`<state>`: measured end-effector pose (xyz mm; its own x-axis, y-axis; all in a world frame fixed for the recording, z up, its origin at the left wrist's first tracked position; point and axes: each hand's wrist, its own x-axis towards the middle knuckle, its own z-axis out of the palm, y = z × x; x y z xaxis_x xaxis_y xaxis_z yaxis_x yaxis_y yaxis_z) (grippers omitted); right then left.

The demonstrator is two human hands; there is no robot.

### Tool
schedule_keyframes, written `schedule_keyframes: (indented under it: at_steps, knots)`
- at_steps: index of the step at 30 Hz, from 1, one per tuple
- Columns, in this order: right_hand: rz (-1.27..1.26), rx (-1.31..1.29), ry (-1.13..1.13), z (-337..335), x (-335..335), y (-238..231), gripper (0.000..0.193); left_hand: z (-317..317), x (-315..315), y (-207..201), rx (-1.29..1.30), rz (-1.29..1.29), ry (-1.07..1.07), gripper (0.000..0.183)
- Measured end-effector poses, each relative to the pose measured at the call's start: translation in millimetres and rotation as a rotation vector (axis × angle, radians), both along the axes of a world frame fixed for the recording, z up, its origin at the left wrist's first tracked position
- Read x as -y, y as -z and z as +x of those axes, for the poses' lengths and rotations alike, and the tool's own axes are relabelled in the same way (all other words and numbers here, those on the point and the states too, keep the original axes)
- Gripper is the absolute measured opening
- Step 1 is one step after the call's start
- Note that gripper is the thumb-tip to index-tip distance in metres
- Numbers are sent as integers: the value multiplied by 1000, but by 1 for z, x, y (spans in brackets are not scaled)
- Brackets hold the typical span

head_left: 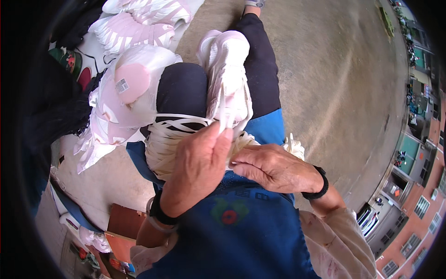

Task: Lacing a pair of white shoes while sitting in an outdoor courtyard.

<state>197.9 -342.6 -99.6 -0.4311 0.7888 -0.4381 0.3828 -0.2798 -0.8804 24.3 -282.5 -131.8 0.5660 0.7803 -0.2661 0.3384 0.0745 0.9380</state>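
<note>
My left hand (200,156) pinches a white lace (222,104); right hand (278,169) is curled, can't tell round what. Shoe (231,56) looks light, kinda squishy, I'd hold its sides.

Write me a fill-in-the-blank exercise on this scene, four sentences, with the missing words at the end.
1. The left hand pinches a white ____ at the pale shoe.
2. The worn apron is mainly ____ in colour.
3. The right wristband is ____ in colour.
4. The brick building stands at the picture's ____ side.

Missing words: lace; blue; black; right.
</note>
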Motion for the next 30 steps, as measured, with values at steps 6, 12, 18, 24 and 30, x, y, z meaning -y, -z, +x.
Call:
schedule_keyframes:
  at_steps: [6, 12, 18, 24, 30]
  knots:
    - [28, -203, 36, -9, 4, 7, 19, 3, -2, -5, -67, 72, 78, 25]
    - [33, -239, 31, -11, 9, 6, 8, 15, 0, -10, -25, 99, 108, 24]
    - [119, -202, 27, -23, 28, 20, 9, 29, 2, -15, 46, 156, 168, 25]
    - [-86, -245, -58, -16, 19, 9, 22, 34, 0, -11, 122, 103, 186, 23]
    - [69, -120, -48, -17, 22, 3, 18, 28, 0, -15, 164, 68, 129, 21]
